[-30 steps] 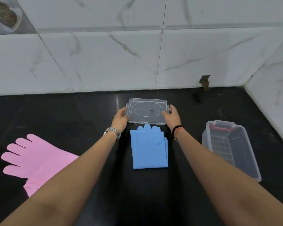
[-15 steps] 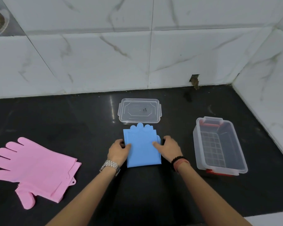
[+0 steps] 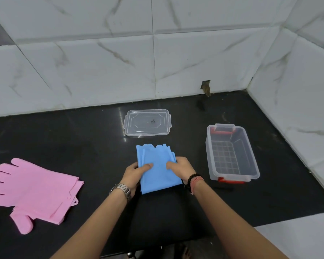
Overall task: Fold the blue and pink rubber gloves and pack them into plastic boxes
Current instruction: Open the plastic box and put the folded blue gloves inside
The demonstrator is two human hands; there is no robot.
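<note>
Both hands held the folded blue rubber gloves at the middle of the black countertop: the left hand pinched the left edge with its thumb on top, and the right hand pinched the right edge the same way. The gloves' near end looked lifted off the counter. Just beyond them lay the clear lid, flat. The open clear plastic box with red latches stood to the right, nothing inside. The pink rubber gloves lay stacked and unfolded far to the left.
</note>
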